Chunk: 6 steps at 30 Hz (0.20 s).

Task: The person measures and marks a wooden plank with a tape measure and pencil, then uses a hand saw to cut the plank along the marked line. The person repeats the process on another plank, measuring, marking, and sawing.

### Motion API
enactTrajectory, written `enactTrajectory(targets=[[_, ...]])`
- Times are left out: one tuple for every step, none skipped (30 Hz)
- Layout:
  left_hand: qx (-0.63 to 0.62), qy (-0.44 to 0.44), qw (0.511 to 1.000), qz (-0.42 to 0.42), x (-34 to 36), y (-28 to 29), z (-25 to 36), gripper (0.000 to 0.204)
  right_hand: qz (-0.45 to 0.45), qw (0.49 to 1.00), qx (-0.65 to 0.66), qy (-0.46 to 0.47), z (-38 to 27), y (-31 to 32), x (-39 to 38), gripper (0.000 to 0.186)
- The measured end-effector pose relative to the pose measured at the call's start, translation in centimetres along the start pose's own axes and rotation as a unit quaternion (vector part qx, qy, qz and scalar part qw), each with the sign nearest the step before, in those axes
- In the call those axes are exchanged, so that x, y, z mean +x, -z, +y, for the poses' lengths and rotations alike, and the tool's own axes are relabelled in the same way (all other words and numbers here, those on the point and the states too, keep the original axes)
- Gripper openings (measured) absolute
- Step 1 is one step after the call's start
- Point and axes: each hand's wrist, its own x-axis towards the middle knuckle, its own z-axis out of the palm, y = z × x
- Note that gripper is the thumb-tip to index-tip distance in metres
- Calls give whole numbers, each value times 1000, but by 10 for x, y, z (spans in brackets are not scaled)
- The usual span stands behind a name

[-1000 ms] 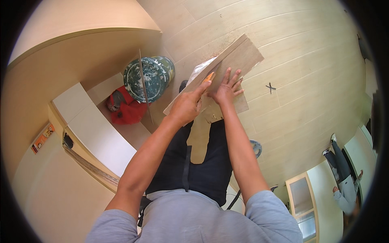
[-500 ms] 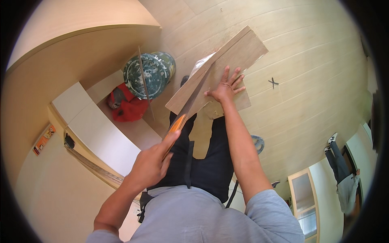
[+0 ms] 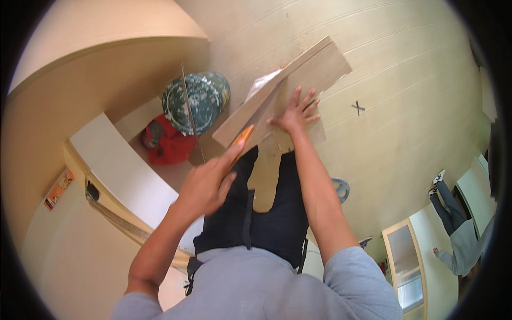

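Note:
My left hand (image 3: 210,181) is closed round the orange handle of a hand saw (image 3: 245,133). The saw's blade lies along a long cut in a light brown wooden board (image 3: 326,66), which lies at a slant in front of my legs. With fingers spread, my right hand (image 3: 294,117) presses flat on the board, to the right of the blade. Another wooden piece shows beneath the board near my right wrist; how they are supported is mostly hidden. A whitish, shiny thing (image 3: 263,85) pokes out from under the board's left edge.
To the left stands a dark green, paint-spattered bucket (image 3: 197,104) with a thin strip leaning over it, beside a red bag (image 3: 173,146). White panels (image 3: 125,160) are further left. Another person (image 3: 461,242) stands far right, near a glazed cabinet (image 3: 408,266).
My left hand has pushed the saw forward along the cut, away from me. The board has shifted slightly, while my right hand stays flat on it. At far right, the other person's arm has lowered.

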Motion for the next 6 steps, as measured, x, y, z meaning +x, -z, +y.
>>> enactTrajectory(targets=[[1, 40, 999, -26, -3, 13, 13, 73, 4, 1000, 1, 7, 0, 4, 4, 166], [0, 60, 998, -28, -16, 23, 31, 73, 10, 1000, 0, 4, 3, 6, 4, 166], [-4, 69, 998, -8, -20, 28, 41, 73, 16, 1000, 1, 8, 0, 5, 7, 166], [29, 90, 995, -38, -17, 30, 43, 74, 15, 1000, 4, 8, -3, -1, 5, 166], [58, 92, 993, -54, -7, 26, 42, 75, 18, 1000, 9, 4, -3, -4, 4, 166], [92, 106, 987, -78, 16, 17, 37, 77, 19, 1000, 13, 5, -6, -5, 12, 166]])
